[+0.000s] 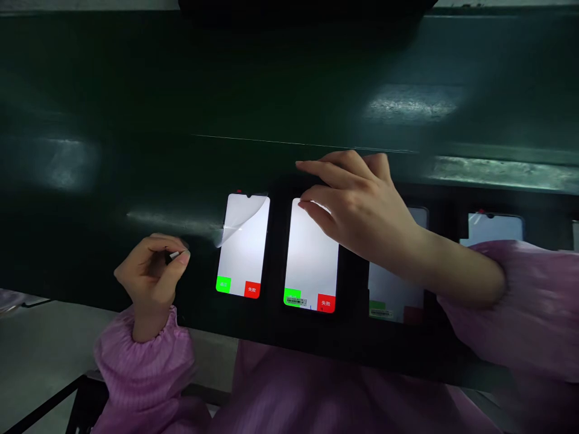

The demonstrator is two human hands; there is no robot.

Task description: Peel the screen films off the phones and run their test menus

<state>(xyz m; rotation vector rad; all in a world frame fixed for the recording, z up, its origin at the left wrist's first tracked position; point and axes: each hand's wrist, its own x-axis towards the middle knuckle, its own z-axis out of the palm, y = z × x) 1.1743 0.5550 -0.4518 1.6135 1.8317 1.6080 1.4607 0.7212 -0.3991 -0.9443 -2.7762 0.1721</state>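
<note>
Green table (pixel 136 120): lit phones (pixel 497 229) in a row near its near edge
Right hand (pixel 357 199): thumb and forefinger close together at second phone (pixel 312 259)'s top; cannot tell if gripping
Left hand (pixel 156 271): pinched on white piece (pixel 174 255), left of left phone (pixel 242 259)
Clear film (pixel 239 220): over left phone's upper left, overhanging its edge

Dim room; dark green worktable (pixel 113 114) spans most of the view.
Tabletop glossy: one blurred glare patch (pixel 411 107) at upper right, another duller reflection (pixel 67 163) at left, a thin pale line (pixel 303 143) running crosswise near mid-surface. Black shape (pixel 307 13) at far edge, too dark to identify. Lower left: greyish floor (pixel 43 346), slanting black bar (pixel 49 404) above it.
</note>
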